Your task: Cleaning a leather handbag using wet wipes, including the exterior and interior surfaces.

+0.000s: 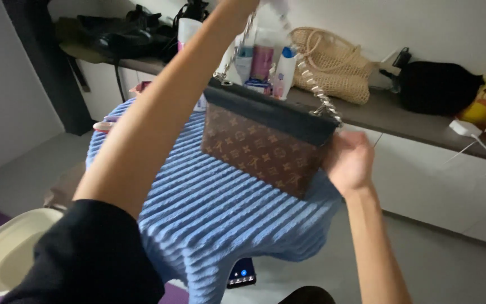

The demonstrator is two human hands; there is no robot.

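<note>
L hand up top, out of frame, grip unclear; chain [316, 84] hangs below. R hand [349, 163] grasps bag [262, 143] side, blanket [220, 219] beneath.

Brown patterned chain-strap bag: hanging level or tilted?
Tilted: brown patterned chain-strap bag hangs from its chain, its right end lower, against the right hand.

brown patterned handbag [254, 151]: smooth coated canvas, matt black band on top | silver chain strap [317, 84]: shiny metal links | blue ribbed cloth [220, 219]: soft, thick, matt | beige woven bag [333, 65]: rough straw
</note>
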